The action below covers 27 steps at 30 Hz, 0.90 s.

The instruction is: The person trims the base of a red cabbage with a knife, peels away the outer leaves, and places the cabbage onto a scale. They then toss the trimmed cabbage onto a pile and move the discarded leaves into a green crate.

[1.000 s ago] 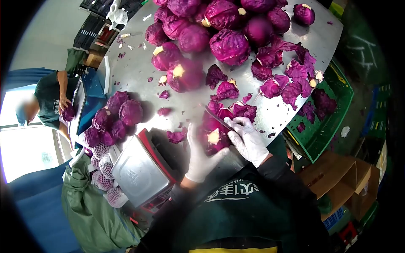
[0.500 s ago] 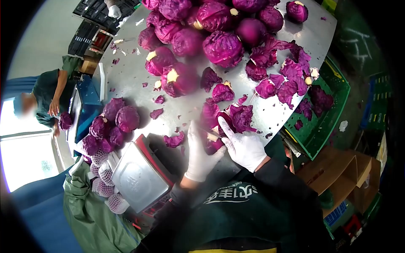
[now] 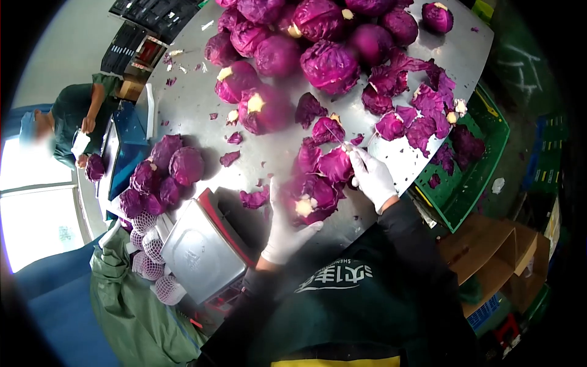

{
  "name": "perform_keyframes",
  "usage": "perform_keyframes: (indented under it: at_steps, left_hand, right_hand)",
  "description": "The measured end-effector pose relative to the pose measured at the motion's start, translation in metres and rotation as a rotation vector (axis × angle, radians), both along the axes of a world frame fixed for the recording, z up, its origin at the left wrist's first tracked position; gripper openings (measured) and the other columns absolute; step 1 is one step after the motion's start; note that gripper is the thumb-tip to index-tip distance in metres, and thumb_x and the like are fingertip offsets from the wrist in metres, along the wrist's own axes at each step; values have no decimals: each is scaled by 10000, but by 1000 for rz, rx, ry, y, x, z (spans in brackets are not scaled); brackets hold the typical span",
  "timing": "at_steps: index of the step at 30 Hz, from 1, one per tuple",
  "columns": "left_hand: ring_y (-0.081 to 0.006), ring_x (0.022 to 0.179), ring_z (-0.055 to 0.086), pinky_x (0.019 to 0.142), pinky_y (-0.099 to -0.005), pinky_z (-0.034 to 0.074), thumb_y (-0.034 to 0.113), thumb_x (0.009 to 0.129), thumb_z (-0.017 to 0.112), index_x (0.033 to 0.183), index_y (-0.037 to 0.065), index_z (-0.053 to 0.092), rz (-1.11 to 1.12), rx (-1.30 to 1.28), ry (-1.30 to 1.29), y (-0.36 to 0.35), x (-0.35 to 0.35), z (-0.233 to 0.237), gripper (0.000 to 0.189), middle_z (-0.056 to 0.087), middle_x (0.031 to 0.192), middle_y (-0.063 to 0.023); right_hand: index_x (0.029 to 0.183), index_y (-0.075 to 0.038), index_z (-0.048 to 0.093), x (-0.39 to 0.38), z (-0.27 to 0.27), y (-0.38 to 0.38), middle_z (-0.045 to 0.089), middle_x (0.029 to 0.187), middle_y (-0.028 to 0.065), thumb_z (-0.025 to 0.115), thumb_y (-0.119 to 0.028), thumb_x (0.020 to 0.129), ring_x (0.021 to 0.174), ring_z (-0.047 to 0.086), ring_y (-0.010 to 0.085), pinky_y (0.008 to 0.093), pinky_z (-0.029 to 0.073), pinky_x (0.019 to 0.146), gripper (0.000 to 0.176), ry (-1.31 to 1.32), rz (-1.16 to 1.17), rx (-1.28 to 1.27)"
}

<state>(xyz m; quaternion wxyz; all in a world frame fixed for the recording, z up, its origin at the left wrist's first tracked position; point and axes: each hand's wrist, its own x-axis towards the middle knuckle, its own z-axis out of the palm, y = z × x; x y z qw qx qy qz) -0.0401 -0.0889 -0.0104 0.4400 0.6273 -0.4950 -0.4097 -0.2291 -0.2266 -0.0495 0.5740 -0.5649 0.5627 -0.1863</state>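
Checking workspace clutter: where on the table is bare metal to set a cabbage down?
The table is bare left of the pile, above the trimmed heads; another strip runs by the far right edge. Crowded: around the left hand, its cabbage, the right hand with the knife, and the leaves.

thin white gloves cover the left hand (image 3: 282, 229) and the right hand (image 3: 373, 178). long black sleeves (image 3: 408, 238) reach the wrists. the dark green apron (image 3: 373, 318) bears white printed characters (image 3: 335, 276), with a yellow strip (image 3: 342, 362) below.
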Motion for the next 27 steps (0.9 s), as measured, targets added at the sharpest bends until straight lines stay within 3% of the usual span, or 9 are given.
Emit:
perform_keyframes:
  at_steps: [3, 7, 9, 12, 20, 21, 24, 25, 27]
  left_hand:
    - [-280, 1463, 228, 1201, -451, 222, 27, 711, 832, 1585, 80, 39, 47, 168, 89, 7, 7, -14, 1181, 240, 1570, -183]
    - [-279, 1421, 312, 1093, -416, 419, -16, 708, 813, 1574, 60, 88, -128, 49, -415, -13, 2, 4, 1132, 296, 1529, -184]
    - [-282, 1408, 341, 1029, -390, 490, -35, 706, 797, 1572, 53, 88, -235, -61, -582, -21, 0, 9, 1122, 279, 1531, -206]
    - [-293, 1448, 268, 1124, -425, 387, -5, 707, 802, 1573, 51, 92, -191, 147, -203, -24, 3, 1, 1122, 221, 1569, -215]
    - [-345, 1516, 106, 1205, -419, 182, 66, 695, 848, 1573, 34, 104, -304, 84, -283, -29, 17, -2, 1151, 109, 1619, -250]
    - [-353, 1520, 84, 1210, -421, 162, 74, 689, 853, 1571, 29, 107, -301, 107, -231, -30, 17, -2, 1157, 95, 1622, -255]
    - [-370, 1525, 61, 1216, -434, 139, 78, 672, 856, 1568, 21, 111, -329, 117, -295, -31, 17, 0, 1167, 76, 1623, -264]
    - [-375, 1525, 59, 1216, -439, 138, 76, 667, 855, 1568, 20, 111, -344, 110, -352, -31, 17, 1, 1170, 75, 1623, -265]
    - [-377, 1525, 56, 1218, -448, 129, 71, 660, 854, 1570, 26, 111, -341, 86, -341, -28, 17, 2, 1175, 68, 1623, -266]
  right_hand:
    - [1514, -206, 390, -4, 7, 15, 669, 725, 135, 440, -335, 1048, 647, 677, 256, 359, 522, 682, 486, -12, 11, -105]
    - [1543, -312, 314, -18, 26, 40, 653, 714, 169, 507, -309, 1011, 613, 652, 343, 419, 511, 567, 566, 97, 85, -521]
    - [1558, -310, 275, -16, 40, 53, 615, 649, 110, 549, -331, 985, 498, 594, 323, 439, 488, 500, 636, 237, 264, -606]
    - [1575, -218, 245, -9, 20, 64, 546, 585, 40, 547, -349, 983, 433, 552, 252, 395, 473, 440, 678, 327, 339, -798]
    - [1555, -126, 255, -1, 27, 54, 588, 617, 74, 530, -335, 997, 487, 608, 267, 406, 476, 441, 656, 249, 435, -728]
    - [1531, -133, 325, 0, 31, 52, 592, 622, 77, 527, -320, 999, 489, 607, 265, 411, 480, 446, 599, 305, 453, -707]
    - [1452, -151, 478, 6, 19, 48, 584, 621, 85, 525, -318, 997, 485, 603, 262, 415, 480, 446, 487, 321, 315, -872]
    - [1355, -151, 588, 11, 8, 41, 600, 626, 105, 528, -323, 995, 504, 612, 288, 440, 482, 461, 403, 285, 122, -883]
    - [1330, -154, 607, 4, -2, 14, 626, 642, 148, 522, -360, 1009, 545, 628, 338, 453, 498, 509, 391, 212, -49, -454]
